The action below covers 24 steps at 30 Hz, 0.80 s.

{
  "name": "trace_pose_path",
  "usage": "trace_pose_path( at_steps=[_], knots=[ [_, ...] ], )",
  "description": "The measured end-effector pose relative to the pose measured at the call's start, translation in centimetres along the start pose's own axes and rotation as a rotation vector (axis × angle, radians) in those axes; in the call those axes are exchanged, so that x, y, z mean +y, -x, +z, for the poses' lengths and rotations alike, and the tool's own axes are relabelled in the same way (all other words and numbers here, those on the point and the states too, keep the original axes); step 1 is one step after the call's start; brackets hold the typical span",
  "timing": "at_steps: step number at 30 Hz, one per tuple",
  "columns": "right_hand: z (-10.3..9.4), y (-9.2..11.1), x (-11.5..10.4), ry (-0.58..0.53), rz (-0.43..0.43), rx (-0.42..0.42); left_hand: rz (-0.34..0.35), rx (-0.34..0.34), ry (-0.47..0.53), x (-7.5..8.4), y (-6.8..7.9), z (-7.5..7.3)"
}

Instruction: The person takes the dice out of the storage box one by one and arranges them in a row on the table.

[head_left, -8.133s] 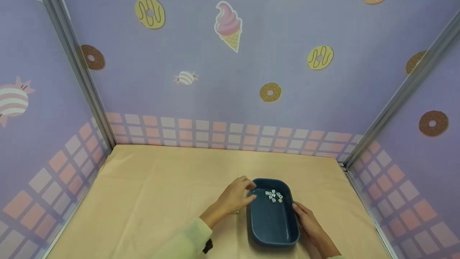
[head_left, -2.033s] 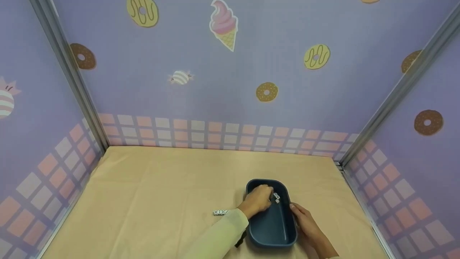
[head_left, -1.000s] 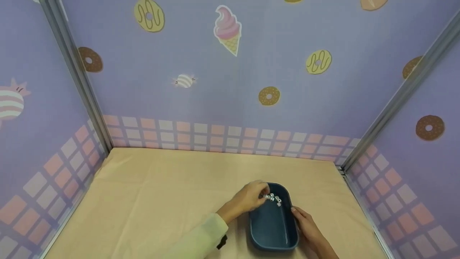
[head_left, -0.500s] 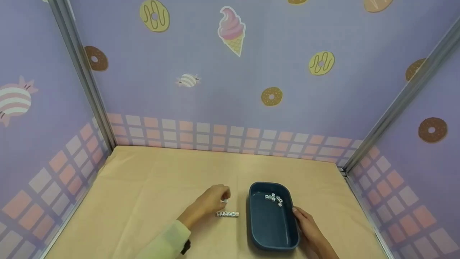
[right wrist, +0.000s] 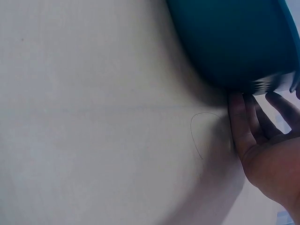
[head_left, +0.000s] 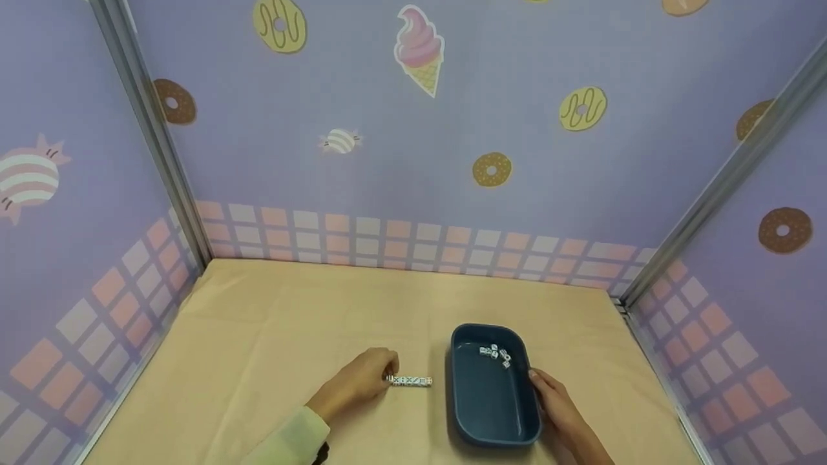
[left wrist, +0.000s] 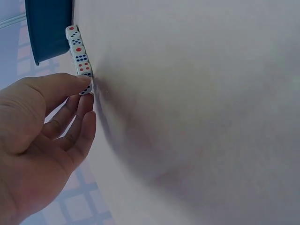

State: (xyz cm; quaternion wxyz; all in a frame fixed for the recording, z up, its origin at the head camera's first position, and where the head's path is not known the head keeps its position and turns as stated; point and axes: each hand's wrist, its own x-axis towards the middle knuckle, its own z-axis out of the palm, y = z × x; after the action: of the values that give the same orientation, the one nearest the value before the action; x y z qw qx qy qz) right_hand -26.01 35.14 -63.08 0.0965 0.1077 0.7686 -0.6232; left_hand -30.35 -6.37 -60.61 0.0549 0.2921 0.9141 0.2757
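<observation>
My left hand (head_left: pixel 360 380) pinches a white die (left wrist: pixel 85 89) between thumb and fingertips, at the left end of a row of dice (head_left: pixel 413 382) on the cloth. In the left wrist view, the held die lines up with the others, their red and blue pips showing. To the right of the row stands a deep blue rectangular box (head_left: pixel 494 403). Several loose dice (head_left: pixel 494 353) lie inside it, toward the far end. My right hand (head_left: pixel 561 410) holds the box's right side, its thumb at the rim; in the right wrist view, fingertips (right wrist: pixel 238 101) touch the outer wall.
A beige cloth (head_left: pixel 310 303) covers the table. Patterned purple panels (head_left: pixel 413 161) rise behind and on both sides, joined by metal posts (head_left: pixel 152 129). A thin curved hair-like strand (right wrist: pixel 192 129) lies on the cloth near my right hand.
My left hand has carried a die out of the box and leftward, then lowered it to the row's left end. Fewer dice lie in the box than earlier. My right hand stays at the box.
</observation>
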Motion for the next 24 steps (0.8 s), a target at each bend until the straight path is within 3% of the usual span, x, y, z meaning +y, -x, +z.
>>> trace_pose_path(
  at_steps=[6,18,24],
  knots=[
    [0.0,0.1,-0.1,-0.023,0.023,0.001,-0.015,0.005,-0.005,-0.1,0.0,0.3],
    [-0.2,-0.2,0.0,0.037,0.003,0.012,0.008,-0.011,0.013,-0.1,-0.1,0.3],
    [0.0,0.0,0.0,0.006,0.015,0.01,0.018,-0.037,0.068,1.5,-0.4,-0.9]
  ],
)
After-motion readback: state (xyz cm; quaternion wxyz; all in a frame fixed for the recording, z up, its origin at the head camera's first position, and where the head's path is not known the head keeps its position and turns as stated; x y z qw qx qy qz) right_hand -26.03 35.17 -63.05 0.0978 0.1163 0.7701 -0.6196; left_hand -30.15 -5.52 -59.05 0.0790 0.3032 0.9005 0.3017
